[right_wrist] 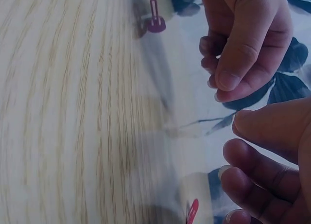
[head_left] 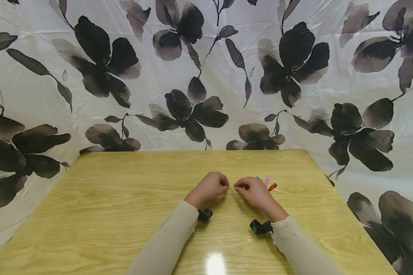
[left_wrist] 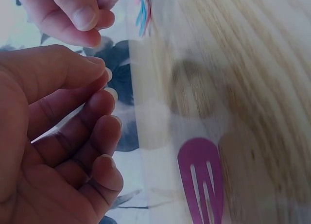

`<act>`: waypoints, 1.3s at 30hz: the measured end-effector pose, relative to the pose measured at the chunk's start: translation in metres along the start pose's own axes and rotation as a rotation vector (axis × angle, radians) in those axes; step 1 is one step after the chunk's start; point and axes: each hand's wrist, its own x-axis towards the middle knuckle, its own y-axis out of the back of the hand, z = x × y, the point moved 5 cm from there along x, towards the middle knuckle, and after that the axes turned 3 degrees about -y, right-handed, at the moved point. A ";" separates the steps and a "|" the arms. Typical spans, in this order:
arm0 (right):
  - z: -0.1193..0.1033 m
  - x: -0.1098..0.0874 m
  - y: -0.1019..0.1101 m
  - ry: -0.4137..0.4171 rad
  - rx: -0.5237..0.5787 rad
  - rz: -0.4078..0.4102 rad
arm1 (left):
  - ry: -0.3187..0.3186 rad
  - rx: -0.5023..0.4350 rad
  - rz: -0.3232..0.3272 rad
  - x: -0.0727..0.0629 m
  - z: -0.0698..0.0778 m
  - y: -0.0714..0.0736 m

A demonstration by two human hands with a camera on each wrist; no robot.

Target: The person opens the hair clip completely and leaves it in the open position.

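Note:
My left hand and right hand hover over the table, fingertips facing each other with a small gap between. On the left, thumb and index tips come together while the other fingers curl loosely; no held object shows. A gap separates the right thumb from its loosely bent fingers, and nothing shows between them. A purple snap hair clip lies on the wood near the left hand, hidden in the head view. Just beyond the right hand are a red hair clip, a pink one and a blue one, partly covered.
The light wooden table reaches back to a white cloth printed with dark flowers. Black cameras sit on the left wrist and the right wrist. Light glares off the table's front.

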 end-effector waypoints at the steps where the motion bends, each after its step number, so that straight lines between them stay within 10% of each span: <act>1: 0.002 -0.001 0.001 0.000 0.001 0.002 | -0.003 0.007 -0.004 0.002 0.001 -0.002; 39: 0.040 -0.010 0.023 -0.093 -0.080 0.074 | 0.018 0.100 0.005 0.036 0.018 -0.027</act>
